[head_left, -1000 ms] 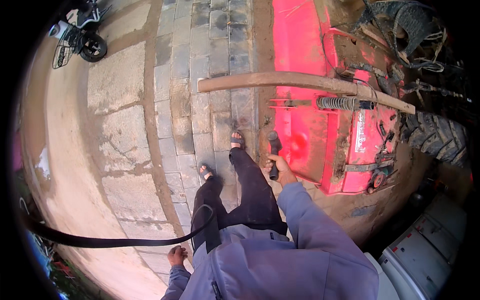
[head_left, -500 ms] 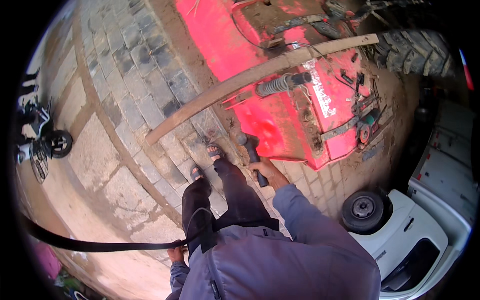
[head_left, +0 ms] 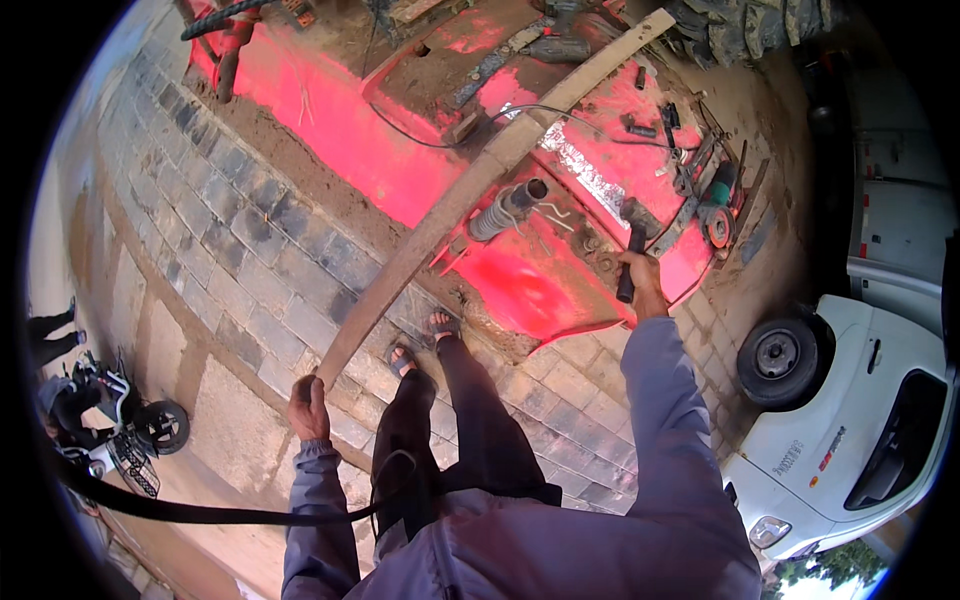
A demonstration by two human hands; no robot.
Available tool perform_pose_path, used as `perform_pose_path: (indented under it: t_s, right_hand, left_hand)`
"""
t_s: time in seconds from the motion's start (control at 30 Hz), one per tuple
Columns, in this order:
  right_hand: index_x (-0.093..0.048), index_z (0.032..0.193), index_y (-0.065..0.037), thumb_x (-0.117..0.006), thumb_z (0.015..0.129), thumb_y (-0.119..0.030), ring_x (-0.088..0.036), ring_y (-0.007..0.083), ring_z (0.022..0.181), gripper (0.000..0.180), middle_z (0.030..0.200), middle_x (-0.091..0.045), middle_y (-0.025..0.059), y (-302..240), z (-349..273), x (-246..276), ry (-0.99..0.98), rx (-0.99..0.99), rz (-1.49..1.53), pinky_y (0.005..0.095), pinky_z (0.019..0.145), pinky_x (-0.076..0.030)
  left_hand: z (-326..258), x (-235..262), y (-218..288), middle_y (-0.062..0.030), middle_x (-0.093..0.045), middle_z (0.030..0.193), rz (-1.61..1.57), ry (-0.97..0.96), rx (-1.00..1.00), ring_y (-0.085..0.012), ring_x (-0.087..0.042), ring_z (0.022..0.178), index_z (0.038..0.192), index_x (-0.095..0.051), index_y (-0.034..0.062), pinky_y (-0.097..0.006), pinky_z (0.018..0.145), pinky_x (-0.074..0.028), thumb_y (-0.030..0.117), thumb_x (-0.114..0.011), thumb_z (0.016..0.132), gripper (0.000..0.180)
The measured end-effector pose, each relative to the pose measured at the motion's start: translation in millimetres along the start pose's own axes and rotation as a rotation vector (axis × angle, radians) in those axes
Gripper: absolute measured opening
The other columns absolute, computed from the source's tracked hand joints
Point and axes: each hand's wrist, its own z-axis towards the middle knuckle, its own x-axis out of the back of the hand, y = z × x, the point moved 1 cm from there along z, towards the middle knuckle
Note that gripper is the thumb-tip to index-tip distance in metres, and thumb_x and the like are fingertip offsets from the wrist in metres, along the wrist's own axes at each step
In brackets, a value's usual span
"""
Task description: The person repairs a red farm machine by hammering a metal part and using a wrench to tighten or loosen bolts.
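Observation:
My left hand (head_left: 308,408) is closed around the near end of a long wooden beam (head_left: 420,238), which slants up and right across a red painted machine (head_left: 330,130). In my right hand (head_left: 643,280) is a hammer (head_left: 632,272), gripped by its black handle. The hammer's head lies over the muddy right part of the machine, resting on it or just above; I cannot tell which. Between the beam and the hammer, a coil spring around a metal tube (head_left: 505,212) sticks up from the machine.
An angle grinder (head_left: 718,215), black sockets (head_left: 640,128) and other tools lie on the machine's right side. A large treaded tyre (head_left: 750,30) stands at the far right. A white truck (head_left: 850,420) is parked at right, a motorbike (head_left: 120,415) at left. Paving bricks (head_left: 250,250) cover the ground.
My left hand has come up from beside my leg and taken hold of the beam's end. My right hand has carried the hammer rightward and forward over the machine.

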Motion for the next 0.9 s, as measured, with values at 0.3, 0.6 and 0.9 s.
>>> perform_pose_path:
  t_s: [0.3,0.6,0.9]
  right_hand:
    - [-0.058,0.086,0.003,-0.070,0.073,-0.024,-0.059,0.0358,0.063,0.032,0.070,-0.060,0.0166,0.6,78.4,14.2,0.581,0.565,-0.901,0.0438,0.064,-0.050]
    - [-0.061,0.097,-0.001,-0.071,0.081,-0.030,-0.065,0.0165,0.076,0.035,0.079,-0.066,0.0102,89.1,-110.1,-126.5,-0.169,0.378,-0.227,0.0300,0.072,-0.051]
    - [-0.057,0.111,0.003,-0.069,0.080,-0.047,-0.055,0.0189,0.091,0.059,0.102,-0.061,0.0108,31.8,-147.8,-304.5,-0.104,-0.004,0.486,0.0309,0.081,-0.043]
  left_hand:
    - [102.4,-116.0,122.5,-0.0140,-0.065,0.097,0.136,-0.280,-0.249,-0.0230,-0.061,0.091,0.111,-0.058,-0.0019,-0.033,0.083,-0.046,0.045,-0.062,0.085,0.054]
    - [120.2,-132.4,132.7,-0.0195,-0.066,0.096,0.148,-0.624,-0.105,-0.0249,-0.063,0.089,0.109,-0.059,-0.0051,-0.034,0.079,-0.047,0.054,-0.060,0.081,0.065]
    - [131.3,-150.0,157.6,-0.0257,-0.065,0.086,0.314,-0.676,-0.108,-0.0329,-0.065,0.086,0.099,-0.062,-0.0074,-0.038,0.075,-0.048,0.062,-0.057,0.078,0.073]
